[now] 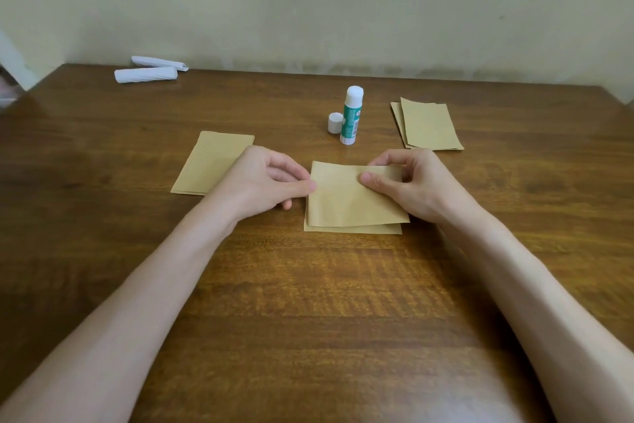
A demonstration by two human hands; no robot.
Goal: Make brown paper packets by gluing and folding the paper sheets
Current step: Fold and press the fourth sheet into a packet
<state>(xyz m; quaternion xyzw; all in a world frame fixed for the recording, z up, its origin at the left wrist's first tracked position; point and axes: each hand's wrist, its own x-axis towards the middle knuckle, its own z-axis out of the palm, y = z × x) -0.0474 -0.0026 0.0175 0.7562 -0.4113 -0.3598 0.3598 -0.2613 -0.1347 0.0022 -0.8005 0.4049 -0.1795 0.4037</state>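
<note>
A brown paper sheet [350, 203] lies folded over itself in the middle of the wooden table [308, 302], its upper layer slightly askew over the lower one. My left hand [264, 182] pinches its left edge with thumb and fingers. My right hand [415, 182] pinches the top right part, thumb on top. An uncapped glue stick [351, 115] with a green label stands upright behind the sheet, its white cap [335, 123] beside it.
A stack of brown paper [209, 162] lies to the left, partly under my left wrist. Another brown stack [427, 125] lies at the back right. Two white paper rolls [151, 71] rest at the far left near the wall.
</note>
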